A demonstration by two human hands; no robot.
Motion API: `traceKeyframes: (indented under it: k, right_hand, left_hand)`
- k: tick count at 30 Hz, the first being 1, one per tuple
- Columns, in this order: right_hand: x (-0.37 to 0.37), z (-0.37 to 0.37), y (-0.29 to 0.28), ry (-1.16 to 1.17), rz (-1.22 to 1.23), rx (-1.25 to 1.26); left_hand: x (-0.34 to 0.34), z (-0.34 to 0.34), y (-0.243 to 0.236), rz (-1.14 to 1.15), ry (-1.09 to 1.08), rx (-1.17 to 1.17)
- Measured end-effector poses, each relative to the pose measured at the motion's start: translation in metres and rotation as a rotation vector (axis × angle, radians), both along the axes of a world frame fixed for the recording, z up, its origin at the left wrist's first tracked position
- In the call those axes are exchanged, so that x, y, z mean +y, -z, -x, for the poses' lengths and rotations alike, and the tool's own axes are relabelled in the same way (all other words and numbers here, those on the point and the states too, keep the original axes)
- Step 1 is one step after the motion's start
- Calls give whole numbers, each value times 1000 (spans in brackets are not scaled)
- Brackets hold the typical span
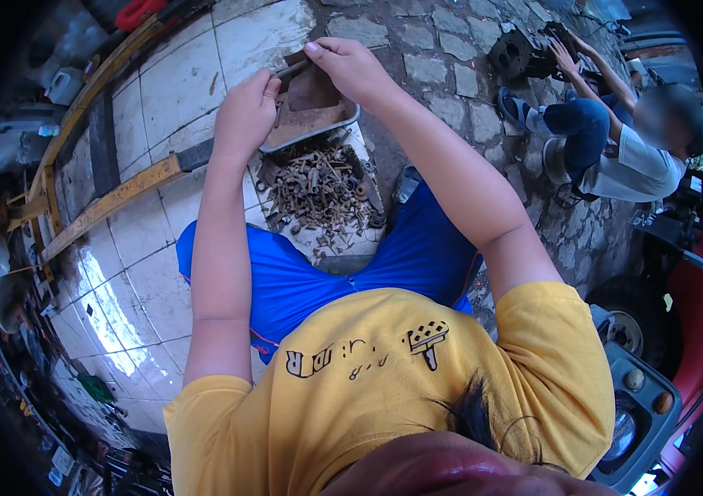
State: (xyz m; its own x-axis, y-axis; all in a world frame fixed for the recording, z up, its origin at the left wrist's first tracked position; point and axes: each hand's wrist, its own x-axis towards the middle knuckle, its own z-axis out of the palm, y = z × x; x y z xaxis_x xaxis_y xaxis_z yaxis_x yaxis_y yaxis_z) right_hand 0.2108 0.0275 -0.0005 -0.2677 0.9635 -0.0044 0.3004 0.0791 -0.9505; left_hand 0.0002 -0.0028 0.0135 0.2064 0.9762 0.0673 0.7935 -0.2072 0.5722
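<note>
A shallow metal tray point(318, 137) with a pale rim and a rusty brown inside is held up in front of me. My left hand point(244, 117) is closed on its left side, thumb on top. At the far edge my right hand point(353, 73) is closed too, its thumb pressing by a short brown rusty piece point(294, 59); whether that piece is part of the tray, I cannot tell. Just below the tray, a heap of rusty bolts, nuts and other small metal parts point(318, 190) lies on white tiles between my knees.
Yellow wooden beams point(112, 205) run over the white tiled floor point(153, 289) on the left. At the right, on stone paving point(450, 83), a seated person point(628, 161) touches a dark metal engine part point(519, 56). A red vehicle point(698, 306) stands at the far right.
</note>
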Motion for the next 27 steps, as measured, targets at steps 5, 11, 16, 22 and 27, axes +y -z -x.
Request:
traceKeyframes:
  k: [5,11,16,22,27]
  right_hand:
    - [-12,4,-17,74,14,35]
    - [-9,1,-2,43,-114,10]
    - [-7,0,-6,38,-128,-8]
    - [-8,0,-14,48,27,9]
    - [-10,3,-13,35,-82,35]
  left_hand:
    - [-3,1,-3,1,-7,-31]
    - [-2,2,-3,-3,-3,-38]
    - [-1,0,-3,-23,-1,-25]
    - [-2,-1,-4,-27,13,-19]
    - [-1,-5,-3,-24,23,-54]
